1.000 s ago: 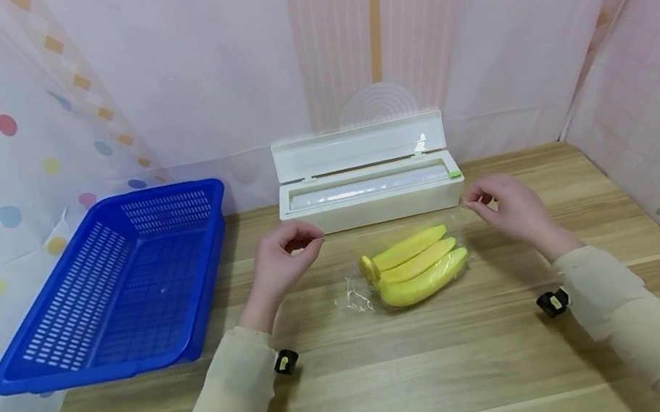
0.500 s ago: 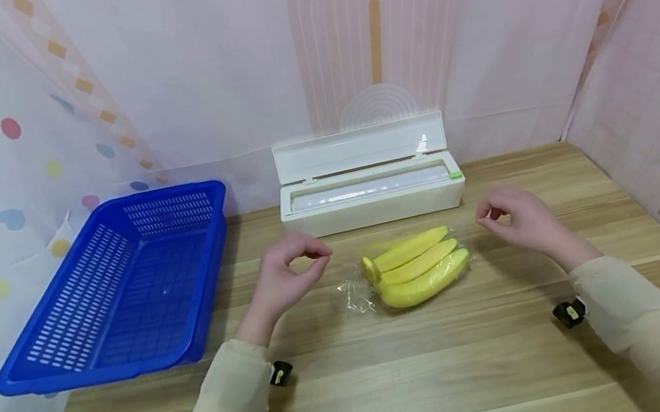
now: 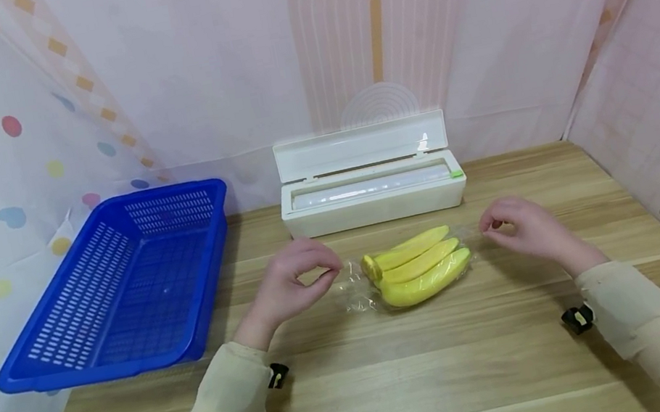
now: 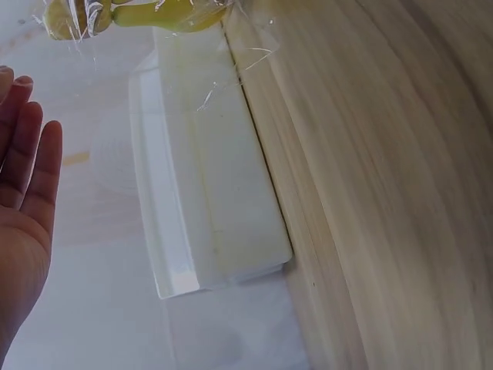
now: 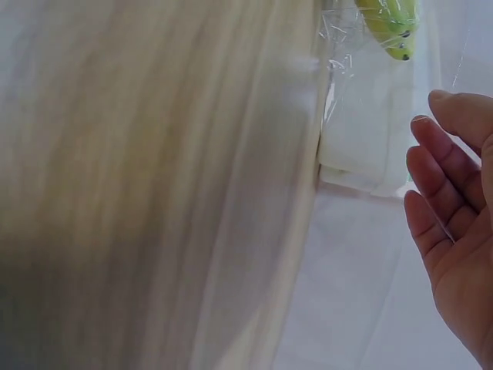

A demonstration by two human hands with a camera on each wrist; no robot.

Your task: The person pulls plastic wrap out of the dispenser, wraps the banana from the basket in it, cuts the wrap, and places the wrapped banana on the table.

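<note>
A bunch of yellow bananas point(image 3: 423, 267) lies on the table in the head view, with clear cling film point(image 3: 358, 289) over and around it. Crinkled film sticks out past the stem end on the left. My left hand point(image 3: 290, 279) is beside that end, thumb and fingertips brought together on the film's edge. On the other side my right hand point(image 3: 526, 230) pinches the film near the banana tips. A thin film edge runs up from the right thumb point(image 5: 454, 108) in the right wrist view. The clear film is faint between the hands and the fruit.
Behind the bananas stands a white cling film box point(image 3: 377, 209), its lid point(image 3: 359, 148) raised and a film roll point(image 3: 367, 188) inside. A blue plastic basket point(image 3: 191, 319) is at the left. Patterned cloth point(image 3: 213, 72) hangs around the back and sides of the wooden table point(image 3: 414, 382).
Both hands have come down toward me from in front of the box, bringing the film's far edge over the bananas. The left hand has also shifted slightly right, the right hand slightly outward.
</note>
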